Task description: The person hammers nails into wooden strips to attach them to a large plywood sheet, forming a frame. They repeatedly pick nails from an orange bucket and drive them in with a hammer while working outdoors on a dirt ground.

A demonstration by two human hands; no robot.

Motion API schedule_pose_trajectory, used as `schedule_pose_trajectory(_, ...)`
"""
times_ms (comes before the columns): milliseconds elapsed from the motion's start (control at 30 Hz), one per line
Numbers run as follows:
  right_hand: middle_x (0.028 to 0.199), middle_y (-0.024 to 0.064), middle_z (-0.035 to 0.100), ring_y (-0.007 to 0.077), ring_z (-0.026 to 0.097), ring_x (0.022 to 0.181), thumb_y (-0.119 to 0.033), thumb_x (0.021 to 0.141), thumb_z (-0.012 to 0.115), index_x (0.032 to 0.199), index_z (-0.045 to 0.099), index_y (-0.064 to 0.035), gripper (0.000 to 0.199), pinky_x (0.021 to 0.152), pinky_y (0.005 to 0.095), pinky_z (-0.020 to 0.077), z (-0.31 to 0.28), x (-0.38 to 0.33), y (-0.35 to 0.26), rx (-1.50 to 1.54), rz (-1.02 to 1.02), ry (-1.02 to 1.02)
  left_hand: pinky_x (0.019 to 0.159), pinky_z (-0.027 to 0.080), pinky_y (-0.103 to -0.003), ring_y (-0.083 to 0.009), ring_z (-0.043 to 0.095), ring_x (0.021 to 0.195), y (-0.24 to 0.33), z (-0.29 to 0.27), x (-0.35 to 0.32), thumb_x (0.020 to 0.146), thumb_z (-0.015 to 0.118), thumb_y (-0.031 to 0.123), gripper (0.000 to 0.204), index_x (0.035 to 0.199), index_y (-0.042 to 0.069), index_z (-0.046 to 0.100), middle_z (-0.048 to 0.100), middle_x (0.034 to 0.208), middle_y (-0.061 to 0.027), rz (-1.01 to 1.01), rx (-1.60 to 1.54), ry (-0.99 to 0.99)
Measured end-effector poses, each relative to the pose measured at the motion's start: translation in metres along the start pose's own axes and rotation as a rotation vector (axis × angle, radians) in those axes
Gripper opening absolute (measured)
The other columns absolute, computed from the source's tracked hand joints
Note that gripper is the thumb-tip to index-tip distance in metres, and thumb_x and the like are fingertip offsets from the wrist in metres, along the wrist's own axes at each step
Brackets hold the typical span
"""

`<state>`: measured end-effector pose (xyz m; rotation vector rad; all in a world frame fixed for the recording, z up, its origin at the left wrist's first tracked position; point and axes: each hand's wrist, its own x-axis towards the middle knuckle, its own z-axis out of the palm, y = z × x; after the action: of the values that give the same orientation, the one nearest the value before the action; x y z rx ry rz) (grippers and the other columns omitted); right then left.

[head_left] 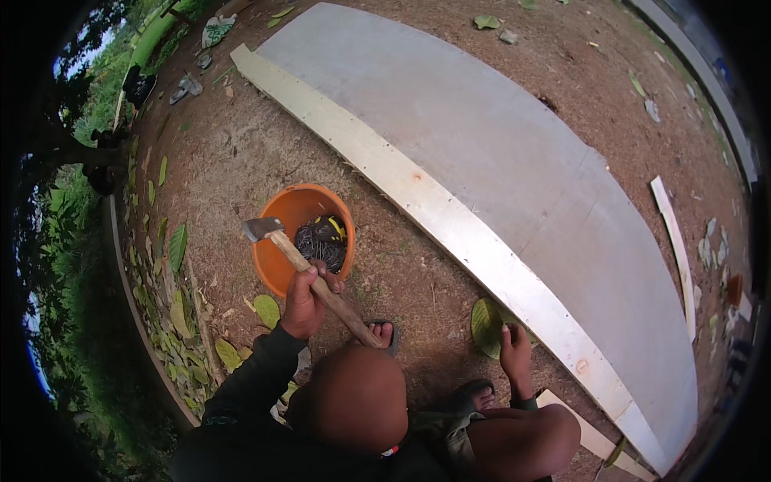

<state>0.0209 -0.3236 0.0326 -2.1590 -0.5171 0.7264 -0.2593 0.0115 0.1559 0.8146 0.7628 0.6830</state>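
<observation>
My left hand [303,305] is closed round the wooden handle of a hatchet [323,293]. Its dark metal head lies over the left rim of an orange bucket [291,195]. Inside the bucket are many loose nails [313,249] and a black and yellow tape measure [328,229]. My right hand [516,350] is closed in a pinch beside a large green leaf [487,328]; whatever is between the fingertips is too small to make out. Just beyond it runs a pale wooden board [450,213], fixed along the straight edge of a big grey curved sheet [514,145].
Bare brown soil [401,273] lies around my sandalled feet. Narrow wood strips lie at the right [676,249] and below the board's near end [598,440]. Fallen leaves [181,313] are scattered along the left edge, beside dense greenery.
</observation>
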Motion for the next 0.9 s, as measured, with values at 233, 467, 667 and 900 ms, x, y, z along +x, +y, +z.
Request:
schedule_pose_trajectory(233, 0.095, 0.0214, 0.07, 0.037, 0.069, 0.091, -0.032, 0.094, 0.065, 0.116, 0.064, -0.0054, 0.035, 0.082, 0.0486, 0.0546, 0.0, -0.104, 0.048, -0.345, 0.178, -0.277, 0.077, 0.05, -0.035, -0.0185, 0.058, 0.083, -0.03, -0.091, 0.015, 0.103, 0.043, 0.037, 0.034, 0.12, 0.012, 0.057, 0.057, 0.085, -0.003, -0.332, 0.129, 0.37)
schedule_pose_trajectory(467, 0.099, 0.0199, 0.069, 0.034, 0.068, 0.094, -0.035, 0.093, 0.067, 0.119, 0.061, -0.0041, 0.041, 0.084, 0.0463, 0.0537, 0.033, -0.211, 0.081, -0.21, 0.357, -0.534, 0.085, 0.049, -0.039, -0.0281, 0.053, 0.099, -0.036, 0.084, 0.022, 0.096, 0.05, 0.033, 0.038, 0.124, 0.01, 0.059, 0.054, 0.105, -0.0089, -0.53, 0.738, -0.591)
schedule_pose_trajectory(667, 0.103, 0.0186, 0.068, 0.0314, 0.066, 0.097, -0.038, 0.091, 0.069, 0.121, 0.059, -0.0029, 0.047, 0.086, 0.0443, 0.0529, 0.041, -0.226, 0.086, -0.134, 0.379, -0.647, 0.093, 0.048, -0.043, -0.0364, 0.05, 0.113, 0.02, 0.18, -0.005, 0.089, 0.057, 0.029, 0.044, 0.127, 0.008, 0.06, 0.052, 0.122, -0.0139, -0.492, 1.065, -1.619)
schedule_pose_trajectory(900, 0.108, 0.017, 0.067, 0.0284, 0.065, 0.1, -0.04, 0.09, 0.071, 0.124, 0.056, -0.0016, 0.054, 0.088, 0.042, 0.052, 0.042, -0.223, 0.09, -0.087, 0.36, -0.733, 0.101, 0.047, -0.047, -0.0461, 0.045, 0.13, 0.072, 0.199, -0.034, 0.082, 0.064, 0.025, 0.053, 0.131, 0.006, 0.061, 0.049, 0.142, -0.0198, -0.381, 1.076, -2.127)
